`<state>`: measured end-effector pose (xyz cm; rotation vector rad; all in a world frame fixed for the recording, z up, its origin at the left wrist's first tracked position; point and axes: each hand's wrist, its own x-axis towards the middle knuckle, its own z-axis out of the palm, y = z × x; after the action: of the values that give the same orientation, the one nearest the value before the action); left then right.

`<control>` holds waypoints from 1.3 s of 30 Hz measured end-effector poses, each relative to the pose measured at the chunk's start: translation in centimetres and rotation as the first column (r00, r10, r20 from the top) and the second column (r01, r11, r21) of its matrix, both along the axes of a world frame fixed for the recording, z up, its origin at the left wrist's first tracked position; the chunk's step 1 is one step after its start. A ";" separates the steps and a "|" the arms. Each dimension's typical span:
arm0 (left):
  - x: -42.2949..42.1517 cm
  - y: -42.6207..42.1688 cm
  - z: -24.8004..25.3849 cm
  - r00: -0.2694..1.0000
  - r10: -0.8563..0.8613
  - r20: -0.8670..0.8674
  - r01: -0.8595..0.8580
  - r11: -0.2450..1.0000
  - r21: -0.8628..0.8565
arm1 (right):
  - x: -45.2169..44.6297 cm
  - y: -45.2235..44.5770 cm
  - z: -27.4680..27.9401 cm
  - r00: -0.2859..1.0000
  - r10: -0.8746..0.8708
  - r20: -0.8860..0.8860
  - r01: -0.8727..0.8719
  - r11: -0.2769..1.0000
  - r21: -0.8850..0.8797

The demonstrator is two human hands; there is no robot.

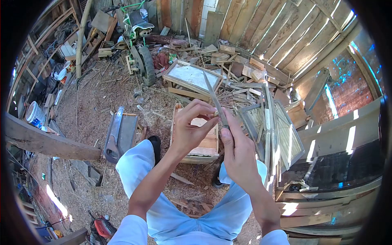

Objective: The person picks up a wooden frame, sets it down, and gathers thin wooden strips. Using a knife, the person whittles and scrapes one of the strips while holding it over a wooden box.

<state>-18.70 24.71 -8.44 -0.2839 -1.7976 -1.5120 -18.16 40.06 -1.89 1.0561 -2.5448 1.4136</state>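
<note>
A long knife [215, 98] with a tapering grey blade points up and away, its handle end wrapped in my right hand [241, 153]. Close beside the blade, my left hand [191, 126] pinches thumb and fingertips together on a small pale bit, too small to name. The left fingertips are at the blade's lower part; whether they touch it I cannot tell. Below both hands, between my knees, stands a wooden box or drawer [197, 151] with a light panel inside, partly hidden by my left hand.
A handsaw [114, 136] lies on a dark board at the left. Ahead sits a wooden frame with a whitish panel [190, 76], before heaped wood scraps [245, 67]. Slatted panels [288, 134] lean at the right. A wheel [146, 65] and a white bucket [36, 114] stand at the left.
</note>
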 end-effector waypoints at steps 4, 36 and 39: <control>0.1 0.0 0.3 1.000 0.016 0.015 -0.016 1.000 -0.005 | -0.1 -0.1 -0.2 0.999 0.006 -0.052 -0.006 1.000 0.000; 0.1 0.3 0.3 0.999 0.048 0.011 -0.048 0.999 -0.012 | 0.1 -0.1 0.1 1.000 -0.024 -0.013 0.025 0.998 0.057; 0.0 0.3 0.3 0.999 0.048 0.017 -0.048 0.999 -0.011 | 0.0 0.0 0.0 0.999 -0.017 -0.047 0.018 0.999 0.032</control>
<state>-18.67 25.04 -8.12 -0.2322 -1.8134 -1.4765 -18.18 40.02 -1.90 1.0559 -2.5467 1.3312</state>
